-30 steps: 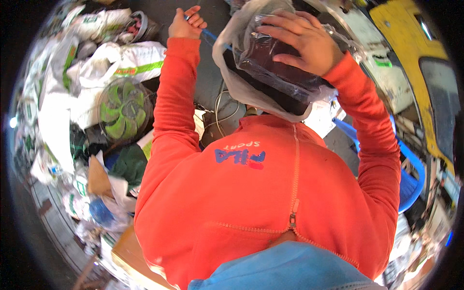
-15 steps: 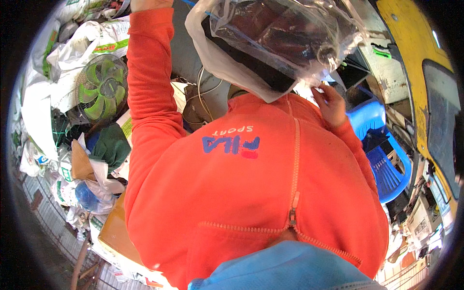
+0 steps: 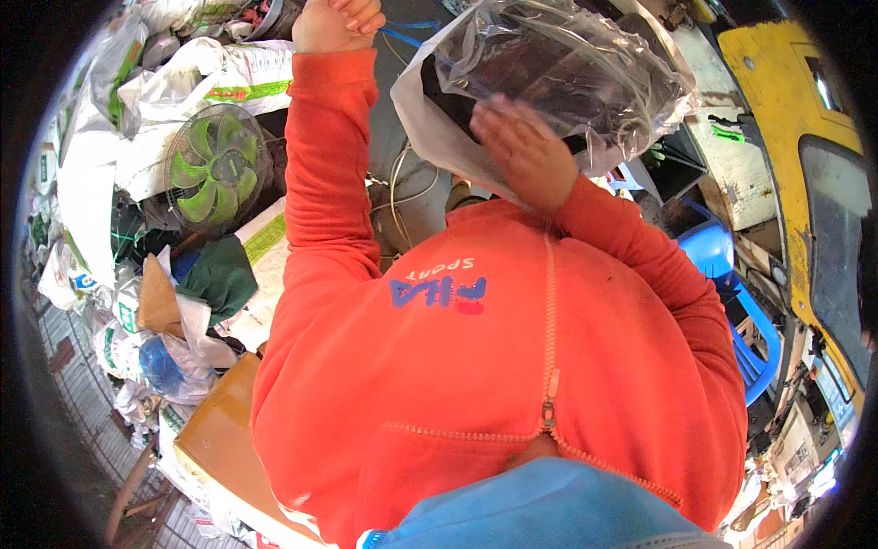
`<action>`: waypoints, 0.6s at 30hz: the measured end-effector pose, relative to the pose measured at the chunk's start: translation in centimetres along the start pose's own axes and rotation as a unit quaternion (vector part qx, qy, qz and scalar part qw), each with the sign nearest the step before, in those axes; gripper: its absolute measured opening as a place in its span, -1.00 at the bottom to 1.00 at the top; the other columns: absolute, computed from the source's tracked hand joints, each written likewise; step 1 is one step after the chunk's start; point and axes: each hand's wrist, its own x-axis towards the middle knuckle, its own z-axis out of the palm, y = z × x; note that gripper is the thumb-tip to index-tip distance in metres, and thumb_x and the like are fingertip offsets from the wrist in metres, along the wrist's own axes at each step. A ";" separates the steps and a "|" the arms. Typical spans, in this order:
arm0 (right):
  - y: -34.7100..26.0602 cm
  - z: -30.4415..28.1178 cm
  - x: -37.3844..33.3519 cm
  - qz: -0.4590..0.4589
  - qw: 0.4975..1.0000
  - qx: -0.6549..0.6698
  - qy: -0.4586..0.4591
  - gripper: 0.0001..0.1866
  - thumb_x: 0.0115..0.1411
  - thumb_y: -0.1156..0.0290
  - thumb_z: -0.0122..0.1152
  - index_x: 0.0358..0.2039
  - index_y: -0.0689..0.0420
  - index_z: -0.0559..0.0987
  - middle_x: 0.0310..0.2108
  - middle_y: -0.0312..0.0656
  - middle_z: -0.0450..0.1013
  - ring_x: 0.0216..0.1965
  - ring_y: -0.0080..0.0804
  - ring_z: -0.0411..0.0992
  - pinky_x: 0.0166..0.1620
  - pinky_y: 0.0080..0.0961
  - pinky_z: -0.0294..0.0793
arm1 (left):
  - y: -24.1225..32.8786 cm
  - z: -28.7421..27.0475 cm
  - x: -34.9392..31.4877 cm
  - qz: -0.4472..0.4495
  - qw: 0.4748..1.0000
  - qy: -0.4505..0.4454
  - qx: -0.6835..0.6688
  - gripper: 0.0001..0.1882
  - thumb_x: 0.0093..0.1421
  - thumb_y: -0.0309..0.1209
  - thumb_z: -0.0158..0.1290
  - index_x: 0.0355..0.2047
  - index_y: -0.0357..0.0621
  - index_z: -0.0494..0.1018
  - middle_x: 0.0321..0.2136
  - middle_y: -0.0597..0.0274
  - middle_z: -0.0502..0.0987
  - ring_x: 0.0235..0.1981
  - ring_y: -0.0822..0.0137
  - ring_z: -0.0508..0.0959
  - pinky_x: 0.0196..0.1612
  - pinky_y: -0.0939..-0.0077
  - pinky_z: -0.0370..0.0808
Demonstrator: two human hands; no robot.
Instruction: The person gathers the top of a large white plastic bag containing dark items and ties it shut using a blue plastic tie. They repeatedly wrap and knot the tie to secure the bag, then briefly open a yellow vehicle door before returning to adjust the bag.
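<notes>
My left hand is at the upper edge of the view, its fingers folded closed on a blue string; the top of the fist is cut off, and the fingers cover the spot where the string is pinched. The string runs across toward a clear plastic bag, which stands just in front of my chest, near the top of the view, its upper side cropped. Something dark sits inside, but glare and creases in the plastic keep me from telling what it is. My right hand is open, fingers stretched and close together, in front of the bag's pale near rim; it is slightly blurred, its palm is turned out of sight, and I cannot tell whether it touches the plastic. My orange jacket and a blue cloth below it fill the lower middle and block the floor there. Left of my sleeve a green-bladed fan stands near white sacks, partly shaded by its guard. On my right, my arm hides part of a blue chair.
</notes>
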 end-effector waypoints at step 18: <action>2.2 2.5 2.1 0.128 0.977 -0.096 -0.140 -0.43 0.21 -0.02 -0.15 0.23 -0.22 0.19 0.34 -0.51 -0.25 0.30 0.16 -0.30 0.15 0.30 -0.05 | -1.9 7.9 -3.6 0.083 0.994 0.072 -0.002 -0.51 0.30 -0.08 -0.31 -0.78 0.11 0.08 -0.84 0.44 -0.02 -0.80 0.47 -0.01 -0.67 0.56 -0.01</action>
